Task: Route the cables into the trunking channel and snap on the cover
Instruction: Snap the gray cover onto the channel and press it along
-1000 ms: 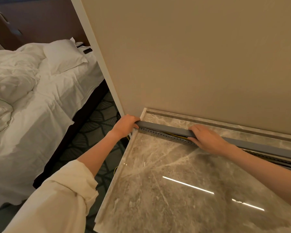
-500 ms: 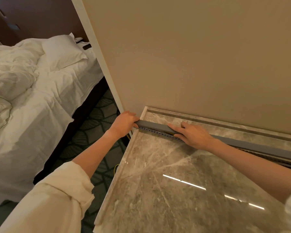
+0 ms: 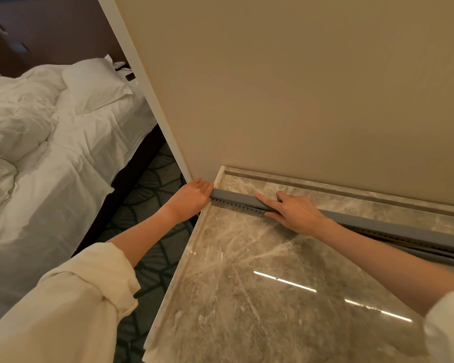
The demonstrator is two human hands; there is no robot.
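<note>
Our right hand (image 3: 295, 212) covers a stretch of the grey cover (image 3: 236, 198) and the slotted trunking channel (image 3: 237, 205) beneath it. Both run out past the right edge. The cables (image 3: 372, 235) show only as thin dark and yellowish slivers, too small for us to count.

Warm, dim indoor light, two bright strip reflections glaring off the glossy marble top (image 3: 247, 297), soft shadows, wide-angle bending at the edges, near sleeve (image 3: 63, 310) slightly blurred.

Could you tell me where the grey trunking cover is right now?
The trunking cover lies along the marble top's far edge by the wall, left hand at its end, right hand on it.
</note>
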